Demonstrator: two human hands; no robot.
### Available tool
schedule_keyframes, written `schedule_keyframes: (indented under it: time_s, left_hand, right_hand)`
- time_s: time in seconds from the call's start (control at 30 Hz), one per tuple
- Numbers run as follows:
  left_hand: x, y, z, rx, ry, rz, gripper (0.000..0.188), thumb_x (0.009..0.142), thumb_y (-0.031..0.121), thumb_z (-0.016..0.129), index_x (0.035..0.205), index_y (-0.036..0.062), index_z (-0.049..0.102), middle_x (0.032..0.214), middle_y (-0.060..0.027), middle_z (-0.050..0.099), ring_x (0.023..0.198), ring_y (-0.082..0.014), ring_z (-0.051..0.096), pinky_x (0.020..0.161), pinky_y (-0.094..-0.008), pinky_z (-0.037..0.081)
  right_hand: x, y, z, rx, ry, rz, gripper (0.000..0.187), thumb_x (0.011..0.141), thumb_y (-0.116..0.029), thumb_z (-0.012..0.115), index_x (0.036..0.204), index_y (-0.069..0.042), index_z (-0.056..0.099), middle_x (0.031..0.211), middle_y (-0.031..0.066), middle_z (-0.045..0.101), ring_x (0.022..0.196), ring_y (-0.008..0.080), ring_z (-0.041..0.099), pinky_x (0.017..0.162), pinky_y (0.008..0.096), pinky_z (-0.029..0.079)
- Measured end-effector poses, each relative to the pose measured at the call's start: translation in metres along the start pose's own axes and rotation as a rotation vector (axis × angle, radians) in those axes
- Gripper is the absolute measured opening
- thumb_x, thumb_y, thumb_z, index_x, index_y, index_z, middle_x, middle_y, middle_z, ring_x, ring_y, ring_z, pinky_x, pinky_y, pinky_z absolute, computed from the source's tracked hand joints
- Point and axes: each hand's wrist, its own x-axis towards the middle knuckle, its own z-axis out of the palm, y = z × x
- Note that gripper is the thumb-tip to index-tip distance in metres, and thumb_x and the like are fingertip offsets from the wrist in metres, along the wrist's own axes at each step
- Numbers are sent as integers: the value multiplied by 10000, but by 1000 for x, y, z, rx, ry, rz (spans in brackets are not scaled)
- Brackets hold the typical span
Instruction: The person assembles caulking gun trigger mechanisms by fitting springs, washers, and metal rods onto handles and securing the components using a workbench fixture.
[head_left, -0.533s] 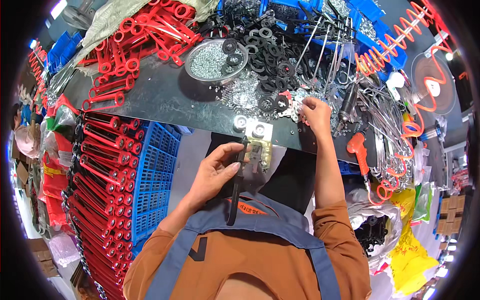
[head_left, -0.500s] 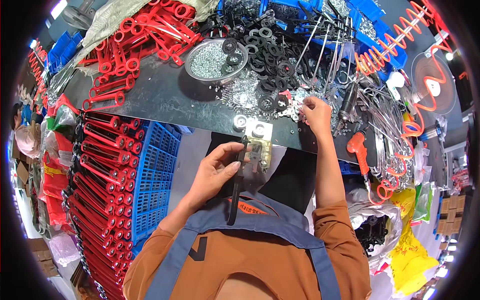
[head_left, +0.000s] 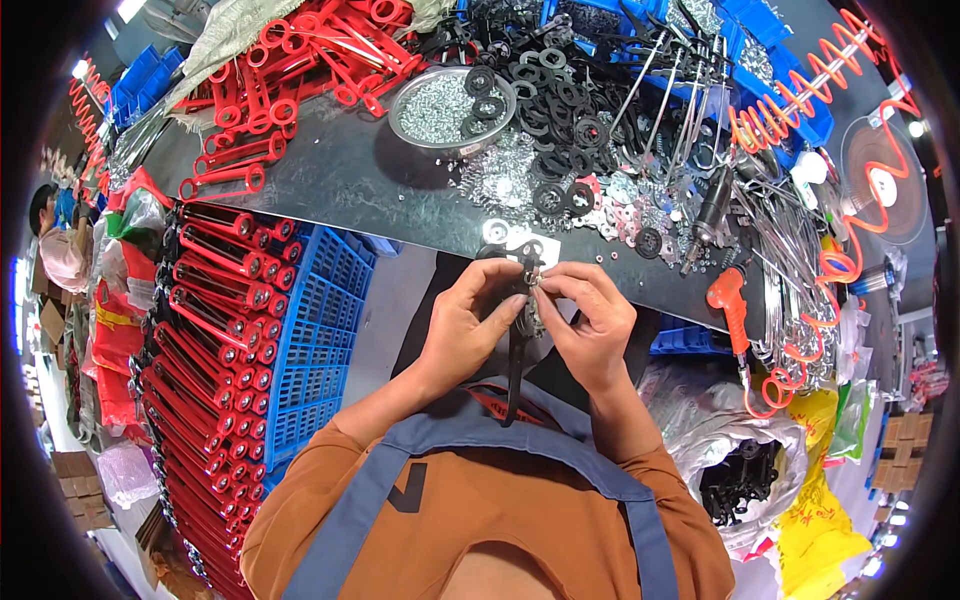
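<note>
My left hand (head_left: 470, 318) is closed round the upper end of a long black bar-shaped part (head_left: 515, 375), which hangs down in front of my apron. At that end, my right hand (head_left: 592, 322) pinches thumb and fingers together against the part; whatever lies between the fingertips is too small to make out. Just behind the hands, a pale block fixture (head_left: 546, 250) sits at the bench edge, partly hidden by them. Small red and silver washers (head_left: 620, 215) are heaped on the bench beyond my right hand.
A metal bowl of small screws (head_left: 430, 118) stands near black rings (head_left: 545, 145). Red parts (head_left: 290, 75) are piled far left, with more stacked by a blue crate (head_left: 318, 340). An orange-handled tool (head_left: 733, 305) and a black tool (head_left: 712, 208) are on the right.
My right hand has left the washer heap and come to the black part's upper end. My left hand has shifted right with the part, and the whole view has moved slightly.
</note>
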Motion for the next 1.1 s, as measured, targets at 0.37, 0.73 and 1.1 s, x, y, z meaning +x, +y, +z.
schedule_keyframes:
  time_s: [0.37,0.73,1.1]
  left_hand:
    - [1,-6,-1,27,168,25,278,820,-45,654,1082,-28,562,1002,-70,618,951,-105,585,845,-243,467]
    - [9,-11,-34,-369,221,-101,167,788,-119,551,912,-10,534,936,-88,571,871,-194,646,824,-297,508]
    - [18,-10,-38,-395,234,-154,161,733,-86,568,866,1,538,857,-129,613,799,-220,642,777,-321,519]
  right_hand:
    - [-9,2,21,-107,42,-215,269,678,111,702,933,63,630,938,156,631,825,315,633,726,367,525]
    - [14,93,-40,-424,163,121,189,766,-19,663,954,3,672,912,144,672,827,257,662,739,324,521]
    - [48,222,-129,-973,-111,381,206,741,-62,621,928,-31,701,879,192,651,840,373,630,775,412,494]
